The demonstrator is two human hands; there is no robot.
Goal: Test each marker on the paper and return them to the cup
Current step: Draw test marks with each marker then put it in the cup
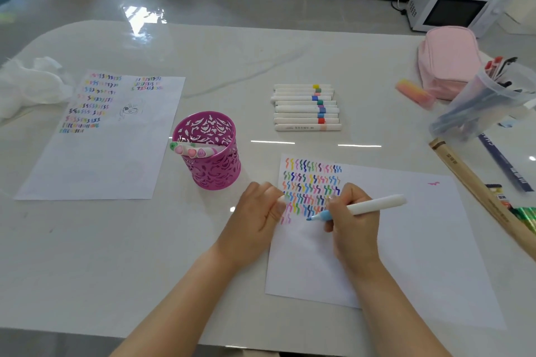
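The right hand point(353, 226) grips a white marker with a light-blue tip point(377, 203) - the tip is down on the white sheet of paper point(406, 240), just below rows of coloured wavy strokes. The left hand point(258, 211) rests at the sheet's left edge, its curled fingers holding a small white cap point(282, 198). Behind it stands a pink perforated metal cup point(213, 165) with a few markers inside.

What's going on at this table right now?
A person is testing markers. Their right-hand grip holds a white marker, its light blue tip at the paper beside rows of coloured squiggles. The left-hand grip rests at the paper's left edge, curled round what looks like the cap. The pink cup holds a few markers, and a row of markers lies on the table beyond the paper, apparently not yet returned.
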